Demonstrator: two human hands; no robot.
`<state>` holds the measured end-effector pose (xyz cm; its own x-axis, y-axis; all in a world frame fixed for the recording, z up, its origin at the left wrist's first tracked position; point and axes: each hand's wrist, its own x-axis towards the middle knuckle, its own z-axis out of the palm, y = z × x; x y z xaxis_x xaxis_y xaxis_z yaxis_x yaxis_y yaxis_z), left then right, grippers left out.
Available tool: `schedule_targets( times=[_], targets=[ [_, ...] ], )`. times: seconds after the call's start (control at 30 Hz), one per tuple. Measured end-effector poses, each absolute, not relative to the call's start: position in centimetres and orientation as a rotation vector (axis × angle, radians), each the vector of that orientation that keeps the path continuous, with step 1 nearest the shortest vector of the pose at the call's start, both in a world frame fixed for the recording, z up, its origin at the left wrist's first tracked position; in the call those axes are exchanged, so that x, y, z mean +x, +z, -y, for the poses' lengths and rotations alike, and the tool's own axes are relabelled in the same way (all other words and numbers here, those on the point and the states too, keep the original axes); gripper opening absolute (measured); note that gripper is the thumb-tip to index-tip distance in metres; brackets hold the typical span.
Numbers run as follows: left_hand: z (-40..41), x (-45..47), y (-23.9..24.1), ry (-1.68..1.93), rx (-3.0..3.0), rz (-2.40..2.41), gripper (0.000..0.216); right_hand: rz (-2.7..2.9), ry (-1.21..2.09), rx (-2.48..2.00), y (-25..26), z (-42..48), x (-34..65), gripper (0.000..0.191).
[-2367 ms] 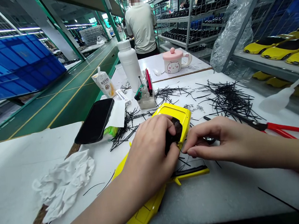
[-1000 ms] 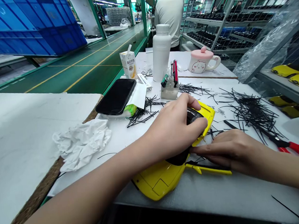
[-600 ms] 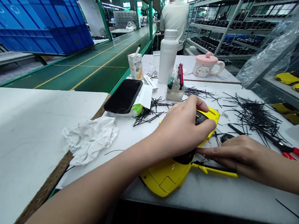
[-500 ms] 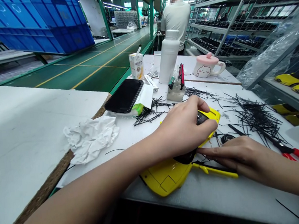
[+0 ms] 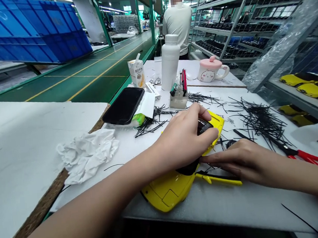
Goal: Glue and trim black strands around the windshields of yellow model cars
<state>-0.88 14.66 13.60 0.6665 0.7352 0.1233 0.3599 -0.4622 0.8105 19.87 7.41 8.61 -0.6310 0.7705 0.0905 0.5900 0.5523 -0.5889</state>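
A yellow toy car body (image 5: 167,188) lies on the white table (image 5: 237,208), its door swung out to the right. My left hand (image 5: 183,142) is wrapped over the car's dark cabin roof and grips it. My right hand (image 5: 239,160) lies low beside the car with its fingers stretched toward the open door and the black strips under it; whether it pinches anything is hidden. Several thin black strips (image 5: 260,120) lie scattered just behind my right hand.
Red-handled cutters (image 5: 310,156) lie at the right. A phone (image 5: 123,105), crumpled tissue (image 5: 87,154), drink carton (image 5: 136,73), white bottle (image 5: 170,61), small tool holder (image 5: 178,95) and pink-lidded mug (image 5: 209,71) stand behind. A person (image 5: 177,22) stands at the back. Yellow car bodies (image 5: 307,85) fill the right shelf.
Both hands stay on the car as before. The view has shifted slightly, so everything sits a little lower and further left in the picture.
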Motion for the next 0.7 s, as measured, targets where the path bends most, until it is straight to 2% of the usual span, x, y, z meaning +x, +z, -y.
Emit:
schedule_targets(
  times=[0.1,0.23,0.37,0.57,0.7],
  targets=[
    [-14.9,-1.1,13.7,0.576,2.181,-0.747,0.01,2.184,1.255,-1.229,9.4,-7.8,19.9,0.038],
    [-14.9,-1.6,14.5,0.378,2.332,-0.547,0.018,1.787,1.833,-1.245,10.8,-8.2,21.1,0.05],
    [-14.8,-1.8,15.4,0.272,2.334,-0.457,0.018,1.571,1.979,-1.156,11.3,-8.8,22.8,0.043],
    [-14.9,-1.5,15.1,0.319,2.18,-0.447,0.016,1.408,2.085,-1.048,10.9,-9.3,23.4,0.034],
    [-15.1,-1.6,14.9,0.312,2.138,-0.514,0.027,1.376,2.106,-1.023,11.0,-9.4,23.5,0.03]
  ],
)
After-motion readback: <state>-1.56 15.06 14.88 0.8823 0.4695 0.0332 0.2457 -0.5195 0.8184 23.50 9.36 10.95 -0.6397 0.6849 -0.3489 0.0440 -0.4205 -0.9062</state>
